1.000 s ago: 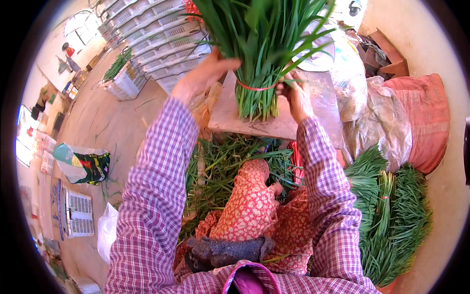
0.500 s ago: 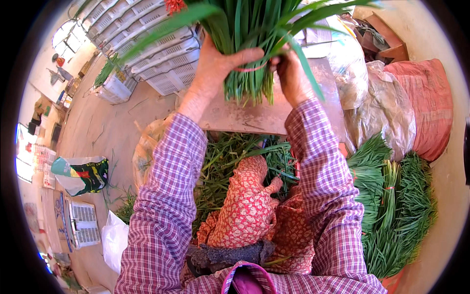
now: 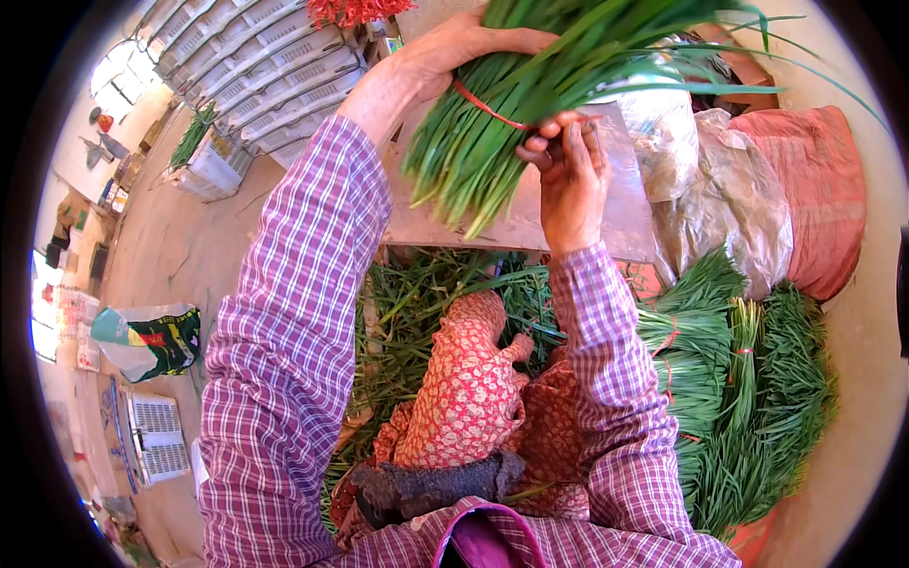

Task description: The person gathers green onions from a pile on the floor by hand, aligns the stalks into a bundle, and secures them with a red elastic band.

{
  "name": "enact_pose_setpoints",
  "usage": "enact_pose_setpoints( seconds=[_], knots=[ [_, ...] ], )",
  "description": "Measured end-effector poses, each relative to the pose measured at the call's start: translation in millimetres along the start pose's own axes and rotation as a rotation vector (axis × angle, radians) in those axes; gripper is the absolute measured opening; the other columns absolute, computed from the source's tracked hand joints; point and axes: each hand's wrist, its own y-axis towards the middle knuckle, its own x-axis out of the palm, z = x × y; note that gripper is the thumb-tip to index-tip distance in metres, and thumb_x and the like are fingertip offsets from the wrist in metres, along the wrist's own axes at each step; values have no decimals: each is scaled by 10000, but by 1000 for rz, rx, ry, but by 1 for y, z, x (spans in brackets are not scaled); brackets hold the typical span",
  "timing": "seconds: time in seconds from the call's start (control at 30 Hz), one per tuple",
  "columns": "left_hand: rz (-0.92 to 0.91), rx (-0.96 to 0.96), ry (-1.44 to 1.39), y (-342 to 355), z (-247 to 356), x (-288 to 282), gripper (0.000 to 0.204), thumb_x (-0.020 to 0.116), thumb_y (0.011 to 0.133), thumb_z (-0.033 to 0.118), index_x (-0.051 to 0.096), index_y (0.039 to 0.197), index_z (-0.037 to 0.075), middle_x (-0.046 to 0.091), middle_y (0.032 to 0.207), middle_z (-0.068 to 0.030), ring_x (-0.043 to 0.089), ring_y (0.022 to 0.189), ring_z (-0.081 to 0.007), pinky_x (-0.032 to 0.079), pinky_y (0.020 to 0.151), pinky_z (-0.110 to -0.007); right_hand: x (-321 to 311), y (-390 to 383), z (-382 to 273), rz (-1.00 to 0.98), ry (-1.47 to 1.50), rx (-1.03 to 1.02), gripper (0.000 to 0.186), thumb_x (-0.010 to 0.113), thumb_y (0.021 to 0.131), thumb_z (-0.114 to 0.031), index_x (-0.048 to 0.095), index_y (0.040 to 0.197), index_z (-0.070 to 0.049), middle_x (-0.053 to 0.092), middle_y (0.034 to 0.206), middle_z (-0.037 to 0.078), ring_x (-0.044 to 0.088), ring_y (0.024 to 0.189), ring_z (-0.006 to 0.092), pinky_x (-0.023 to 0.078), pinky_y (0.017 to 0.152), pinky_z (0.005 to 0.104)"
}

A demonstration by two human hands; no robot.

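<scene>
A thick bunch of green garlic chives (image 3: pixel 462 151) is held slantwise over the low board table (image 3: pixel 627 204), its cut stem ends pointing down and left. A thin red tie (image 3: pixel 488 106) circles the bunch. My left hand (image 3: pixel 454 47) grips the bunch from its upper left, thumb across the leaves. At the right side, my right hand (image 3: pixel 568 170) has its fingers pinched together on the end of the red tie, against the stems. The leaf tops run out of view at the upper edge.
Tied chive bunches (image 3: pixel 696 331) and looser greens (image 3: pixel 786 398) lie at my right, below plastic sacks (image 3: pixel 729 199) and a red sack (image 3: pixel 805 189). Loose leaves (image 3: pixel 407 312) cover the ground beneath the table. Stacked white crates (image 3: pixel 256 66) and red ties (image 3: pixel 355 9) are at upper left.
The bunch has turned, so its stem ends now point down and left instead of straight down. My left hand has moved up and right; my right hand has dropped slightly, still at the tie.
</scene>
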Motion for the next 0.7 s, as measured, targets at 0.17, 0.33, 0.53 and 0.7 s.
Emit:
enact_pose_setpoints(
  seconds=[0.17, 0.33, 0.53, 0.7],
  knots=[
    [-347, -250, -85, 7, -5, 54, 659, 769, 821, 326, 507, 1333, 6, 610, 1244, -143, 606, 1105, -175, 496, 959, -313, -4, -56, -14, 138, -201, -5, 219, 513, 1014, -206, 577, 1093, -12, 645, 946, 80, 651, 783, 153, 564, 730, 294],
    [-168, -162, 604, 2, -15, 44, 1177, 779, 694, 594, 209, 1494, -55, 395, 1456, -269, 294, 1421, -278, 227, 1162, -353, -16, -43, -7, 245, -393, 172, 173, 511, 1010, -156, 592, 1037, -5, 645, 890, 57, 618, 681, 119, 533, 642, 247],
    [1, 173, 1337, -107, -63, 77, 1316, 851, 541, 533, 164, 1482, -80, 438, 1374, -290, 408, 1320, -411, 278, 1097, -588, -16, -1, -8, 56, -722, 324, 221, 537, 949, -143, 665, 1033, 16, 680, 812, 52, 593, 610, 92, 499, 529, 247],
    [144, 250, 1337, -108, -76, 73, 1416, 904, 491, 428, 43, 1502, -63, 496, 1287, -269, 453, 1259, -396, 287, 1082, -574, -10, 22, -14, -29, -836, 229, 223, 560, 909, -151, 701, 964, 13, 670, 749, 52, 568, 556, 92, 469, 505, 249]
  ],
)
